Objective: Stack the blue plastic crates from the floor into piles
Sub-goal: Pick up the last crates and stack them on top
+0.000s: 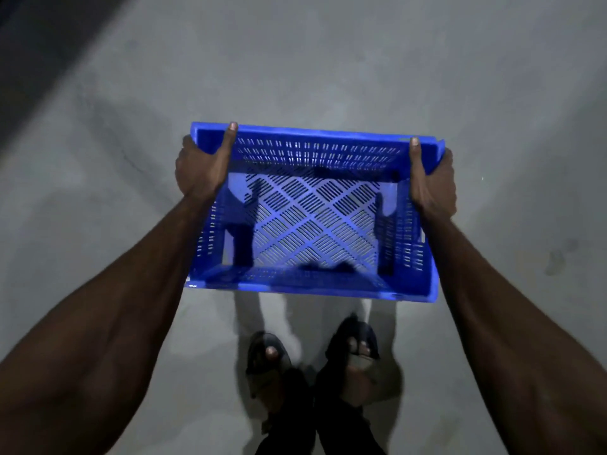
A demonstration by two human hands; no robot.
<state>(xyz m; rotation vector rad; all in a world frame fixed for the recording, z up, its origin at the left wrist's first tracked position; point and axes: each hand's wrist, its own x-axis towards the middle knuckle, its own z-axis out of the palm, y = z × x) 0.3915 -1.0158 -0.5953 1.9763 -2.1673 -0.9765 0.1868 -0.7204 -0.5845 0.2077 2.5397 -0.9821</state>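
Observation:
One blue plastic crate (pixel 312 224) with slotted walls and a lattice bottom hangs in the air in front of me, open side up and empty. My left hand (pixel 202 167) grips its left rim near the far corner, thumb over the edge. On the opposite rim, my right hand (pixel 432 177) holds on the same way. The crate is level and above the floor, just ahead of my feet. No other crate or pile is in view.
Grey concrete floor (pixel 328 67) spreads all around. My two feet in dark sandals (pixel 315 359) stand below the crate. A dark shadowed strip (pixel 36 60) runs along the upper left.

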